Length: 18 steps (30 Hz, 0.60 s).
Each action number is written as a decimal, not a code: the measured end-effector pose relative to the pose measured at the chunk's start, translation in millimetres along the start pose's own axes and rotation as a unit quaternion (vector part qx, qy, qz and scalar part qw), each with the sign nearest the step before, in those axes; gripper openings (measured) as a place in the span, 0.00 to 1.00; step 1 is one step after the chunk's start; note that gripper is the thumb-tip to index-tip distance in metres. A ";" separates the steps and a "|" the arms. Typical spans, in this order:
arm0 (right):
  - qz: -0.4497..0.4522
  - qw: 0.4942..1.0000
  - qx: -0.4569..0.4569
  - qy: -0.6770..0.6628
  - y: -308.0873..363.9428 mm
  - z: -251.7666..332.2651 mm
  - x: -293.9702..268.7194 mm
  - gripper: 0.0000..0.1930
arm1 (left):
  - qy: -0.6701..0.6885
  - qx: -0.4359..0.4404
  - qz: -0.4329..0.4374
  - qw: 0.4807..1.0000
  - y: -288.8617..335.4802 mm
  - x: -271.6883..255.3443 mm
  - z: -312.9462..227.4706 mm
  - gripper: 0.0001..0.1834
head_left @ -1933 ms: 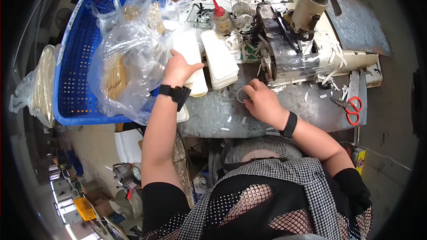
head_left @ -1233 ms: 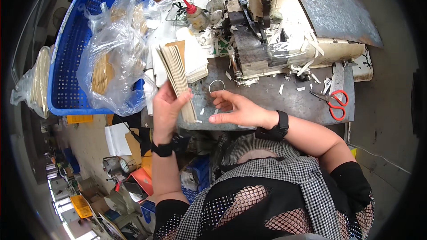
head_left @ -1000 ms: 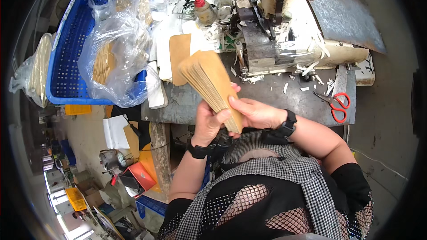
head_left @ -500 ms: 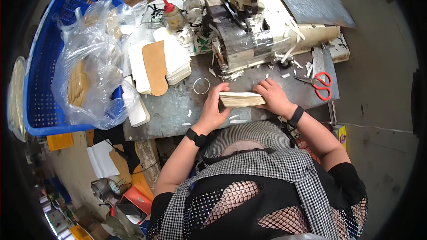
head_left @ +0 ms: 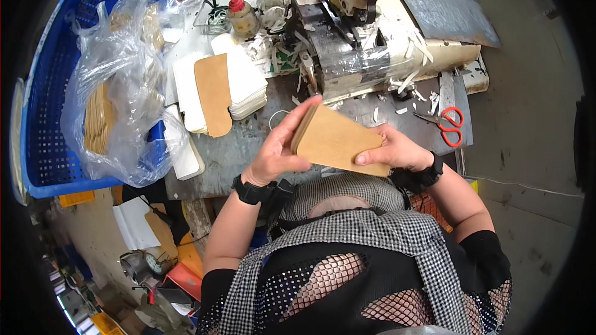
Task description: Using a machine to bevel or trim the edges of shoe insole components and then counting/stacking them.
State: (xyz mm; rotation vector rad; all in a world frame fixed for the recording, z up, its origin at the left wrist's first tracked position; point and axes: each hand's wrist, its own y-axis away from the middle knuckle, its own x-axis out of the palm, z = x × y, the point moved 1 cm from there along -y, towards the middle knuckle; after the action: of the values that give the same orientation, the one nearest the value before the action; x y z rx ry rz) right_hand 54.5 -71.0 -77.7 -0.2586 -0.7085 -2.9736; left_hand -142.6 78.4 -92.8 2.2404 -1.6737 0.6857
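Observation:
Between my two hands is a stack of cut pieces (head_left: 338, 141), tilted so its flat tan face shows. My left hand (head_left: 279, 147) wraps its left end, fingers behind and thumb at the lower edge. At the other end my right hand (head_left: 397, 149) grips it, thumb pressed on the tan face. Both hands are above the near edge of the metal worktop (head_left: 233, 164). Left of them lie stacks of white cut pieces (head_left: 247, 84), with a single tan piece (head_left: 213, 94) on top. A pale ring (head_left: 278, 119) is partly hidden behind my left hand.
A machine (head_left: 347, 56) with white scraps around it stands ahead. Red-handled scissors (head_left: 450, 127) lie to the right. A red-capped bottle (head_left: 241, 15) stands at the back. At left, a blue crate (head_left: 53, 93) holds a clear plastic bag (head_left: 124, 96) with tan pieces inside.
The stack has come off the worktop, nearer to me, and turned from its pale edges to its tan face. My right thumb now lies on that face.

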 end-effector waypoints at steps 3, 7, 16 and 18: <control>0.037 0.984 0.073 -0.161 -2.3 28.0 19.0 0.26 | 0.075 0.116 -0.043 0.989 -23.2 33.3 -4.4 0.72; -0.016 0.999 0.014 -0.040 -9.3 35.8 19.7 0.25 | 0.122 0.106 -0.139 0.977 -30.6 35.5 -13.4 0.59; -0.447 0.757 -0.188 0.438 -68.6 104.5 -104.9 0.23 | 0.096 0.078 -0.186 0.975 -6.7 -11.2 10.3 0.41; -0.409 0.797 -0.128 0.426 -73.5 120.1 -103.4 0.21 | 0.009 0.093 -0.171 0.981 6.0 -25.0 13.9 0.39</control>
State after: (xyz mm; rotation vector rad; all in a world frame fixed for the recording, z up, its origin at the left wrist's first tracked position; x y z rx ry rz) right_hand 165.6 52.3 -23.1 1.6789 -0.3055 -3.2914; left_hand -151.0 90.7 -118.0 2.5543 -1.2108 0.7951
